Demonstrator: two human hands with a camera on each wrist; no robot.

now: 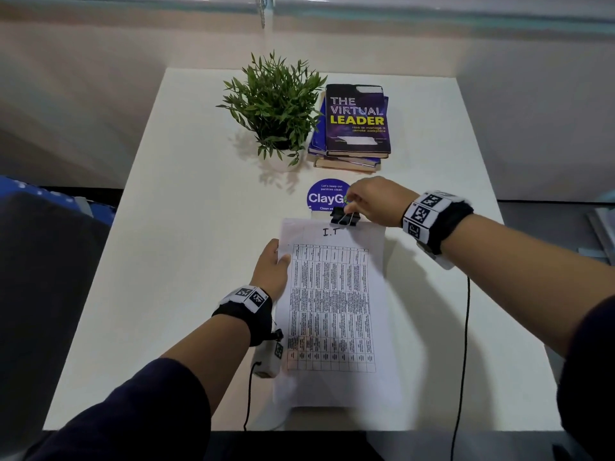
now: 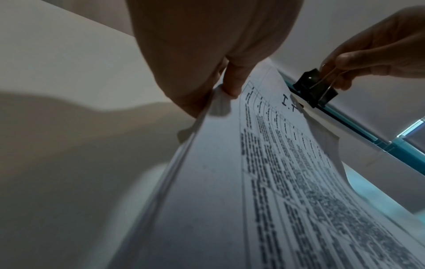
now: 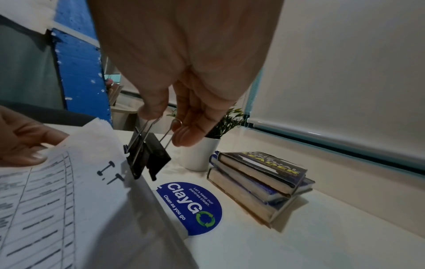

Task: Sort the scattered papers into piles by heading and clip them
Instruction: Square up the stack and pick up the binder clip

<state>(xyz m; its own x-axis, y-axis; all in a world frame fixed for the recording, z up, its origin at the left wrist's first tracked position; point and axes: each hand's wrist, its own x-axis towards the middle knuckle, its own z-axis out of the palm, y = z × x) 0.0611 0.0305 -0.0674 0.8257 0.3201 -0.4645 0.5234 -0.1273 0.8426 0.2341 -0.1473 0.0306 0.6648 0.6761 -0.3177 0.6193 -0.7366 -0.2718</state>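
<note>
A stack of white papers (image 1: 332, 311) headed "I.T" with a printed table is held raised off the white table (image 1: 186, 227). My left hand (image 1: 271, 264) pinches the stack's left edge near the top, thumb on the sheet (image 2: 232, 80). A black binder clip (image 1: 345, 217) sits at the stack's top edge, right of the heading. My right hand (image 1: 372, 201) pinches the clip's wire handles (image 3: 161, 127) between thumb and fingers. In the right wrist view the clip (image 3: 149, 160) has its jaws parted over the paper edge (image 3: 128, 182).
A round blue "ClayGo" sticker (image 1: 324, 194) lies on the table just beyond the papers. Behind it stand a potted green plant (image 1: 276, 108) and a pile of books (image 1: 354, 124). A black cable (image 1: 464, 344) runs down the table's right side.
</note>
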